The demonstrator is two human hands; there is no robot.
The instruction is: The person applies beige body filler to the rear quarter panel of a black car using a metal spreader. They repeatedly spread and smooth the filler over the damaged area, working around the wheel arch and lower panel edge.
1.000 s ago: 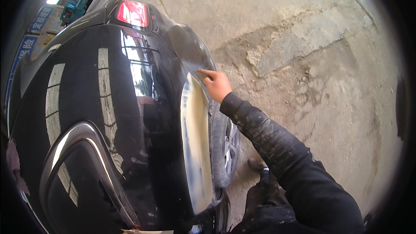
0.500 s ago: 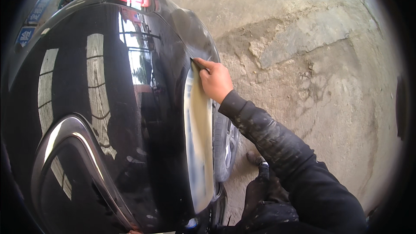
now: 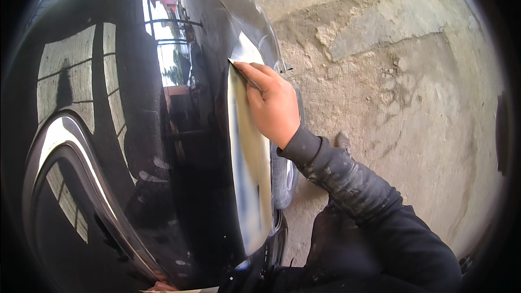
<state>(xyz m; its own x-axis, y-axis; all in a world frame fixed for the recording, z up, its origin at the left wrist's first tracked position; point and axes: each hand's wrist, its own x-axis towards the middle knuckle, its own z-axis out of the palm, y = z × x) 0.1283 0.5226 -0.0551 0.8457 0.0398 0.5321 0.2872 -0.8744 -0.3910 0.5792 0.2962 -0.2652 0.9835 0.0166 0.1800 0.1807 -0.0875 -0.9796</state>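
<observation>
Outdoors, the scene is filled on the fingers' left by a glossy black car body (image 3: 125, 146), whose curved panel mirrors pale building fronts, a reddish wall and the sky. To the right of the fingers, and beyond them, spreads rough, cracked concrete ground (image 3: 391, 76) with paler patches. Along the car's flank, directly under the fingers and running down below them toward the lower edge, lies a long pale, matt strip (image 3: 249, 184) of grey-cream coating with faint bluish shading, set against the shiny black paint beside it. Just below and right of the fingers, tucked under the panel's edge, a tyre and wheel (image 3: 285, 176) show partly. A dark sleeve (image 3: 353, 190), speckled with pale dust, comes up from the lower right to the wrist; a shoe tip (image 3: 342, 140) sits on the ground just right of it.

The right hand (image 3: 274, 106) rests at the upper end of the pale strip. Its fingers (image 3: 255, 76) lie close together, stretched forward and pressed flat down on a thin, dark, flat-edged tool (image 3: 239, 70), a small blade or spreader, whose tip pokes out past the fingertips to the upper left. The tool's edge touches the panel where pale coating meets black paint. The thumb is hidden under the hand. The left hand is out of sight.
</observation>
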